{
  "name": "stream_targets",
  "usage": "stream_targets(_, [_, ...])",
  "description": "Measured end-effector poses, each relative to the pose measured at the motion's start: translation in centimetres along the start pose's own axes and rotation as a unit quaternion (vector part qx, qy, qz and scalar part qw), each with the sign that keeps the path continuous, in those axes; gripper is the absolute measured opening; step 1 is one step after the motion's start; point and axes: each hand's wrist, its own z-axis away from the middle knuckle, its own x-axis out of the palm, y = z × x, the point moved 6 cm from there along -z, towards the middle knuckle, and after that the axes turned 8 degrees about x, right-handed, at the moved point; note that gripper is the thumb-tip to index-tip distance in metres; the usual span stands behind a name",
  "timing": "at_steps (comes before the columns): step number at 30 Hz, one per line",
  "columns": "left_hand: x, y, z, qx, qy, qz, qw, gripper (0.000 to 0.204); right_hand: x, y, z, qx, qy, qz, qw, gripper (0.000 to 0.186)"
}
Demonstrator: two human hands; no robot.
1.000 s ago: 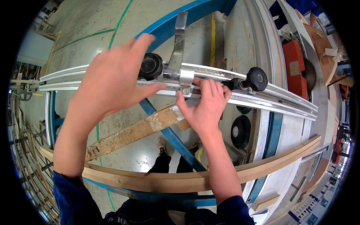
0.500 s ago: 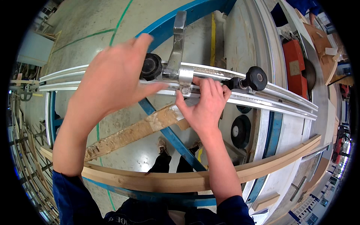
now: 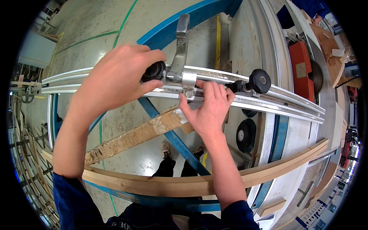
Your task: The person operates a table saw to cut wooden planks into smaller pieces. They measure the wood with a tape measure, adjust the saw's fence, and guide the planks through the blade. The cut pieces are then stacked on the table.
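My left hand [image 3: 117,78] grips the left black knob [image 3: 154,71] of a steel flip stop [image 3: 181,46], with fingers bent over it and thumb below. At the stop's silver collar [image 3: 189,79], my right hand [image 3: 210,108] has its thumb and fingers closed on the lower mount, partly hiding it. The stop sits on a long aluminium rail [image 3: 280,101], and a second black knob [image 3: 259,81] stands on the rail to its right. A worn board [image 3: 126,138] slants beneath, behind the timber strips [image 3: 153,182] lying across the blue steel frame [image 3: 182,5].
A red machine housing with a circular blade [image 3: 301,71] is at the right, beside stacked panels [image 3: 324,42]. Another person [image 3: 310,7] works at the top right. Thin offcuts [image 3: 27,149] fill a rack at far left; a black handwheel [image 3: 245,134] sits under the rail.
My left hand, blurred and raised beside the knob earlier, has come down with its fingers now curled round it. My right hand has barely moved.
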Motion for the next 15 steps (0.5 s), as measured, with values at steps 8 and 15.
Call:
stream_targets(8, [4.8, -0.3, 1.4, -0.153, 0.268, 0.099, 0.946, 0.029, -0.2, -0.1, 0.0, -0.002, 0.008, -0.034, 0.999, 0.048])
stream_targets(15, [5.5, -0.5, 1.0, -0.162, 0.302, 0.093, 0.935, 0.021, -0.2, -0.3, -0.2, -0.002, 0.006, -0.021, 1.000, 0.047])
